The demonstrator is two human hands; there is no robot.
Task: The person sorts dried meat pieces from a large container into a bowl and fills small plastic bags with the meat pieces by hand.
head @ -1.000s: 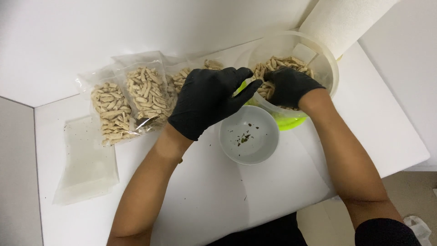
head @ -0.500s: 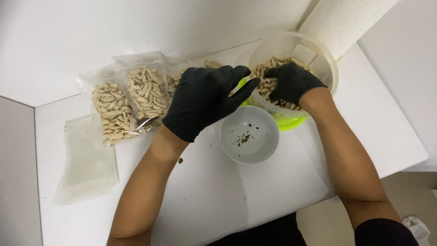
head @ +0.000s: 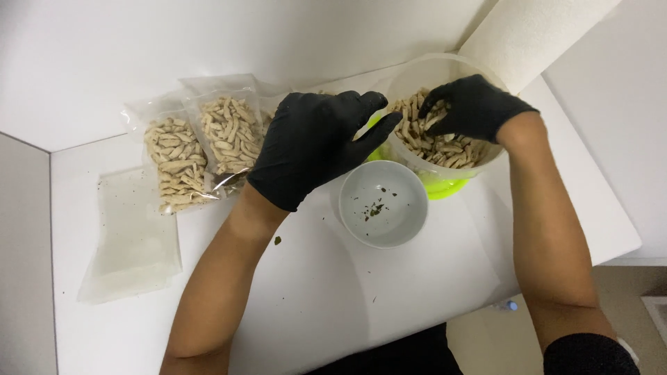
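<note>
Right hand was curled into the pale sticks in the clear tub at 1 o'clock; left hand hovered spread, holding nothing, beside the tub's rim. The white bowl sat just below the tub, with open tabletop toward 6.

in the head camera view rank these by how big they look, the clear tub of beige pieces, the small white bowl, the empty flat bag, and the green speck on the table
1. Empty flat bag and clear tub: look about alike, and the tub is partly covered by the right hand, so unranked.
2. White bowl.
3. Green speck, by far the smallest.
</note>
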